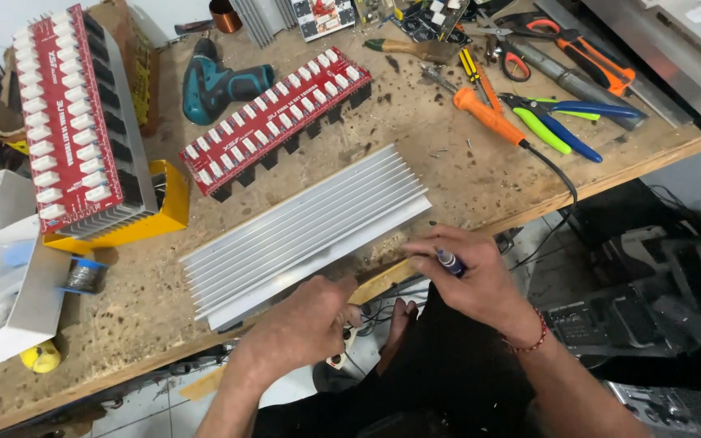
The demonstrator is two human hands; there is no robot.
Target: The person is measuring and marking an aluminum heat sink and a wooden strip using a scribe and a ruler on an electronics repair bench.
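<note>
A long red circuit board studded with white connectors lies diagonally behind the work, and a second like it stands on a yellow box at the left. A teal cordless drill lies behind the first board; an orange-handled soldering iron, green and blue pliers and orange-handled cutters crowd the right rear of the scuffed wooden workbench.

The long ribbed aluminium heat sink lies diagonally near the bench's front edge. The left hand is curled at its near lip, fingers pressed together (what they grip is hidden). The right hand, just off the heat sink's right end, pinches a small blue-tipped marker pen.

Bare bench lies right of the heat sink; the front edge runs just under both hands.
</note>
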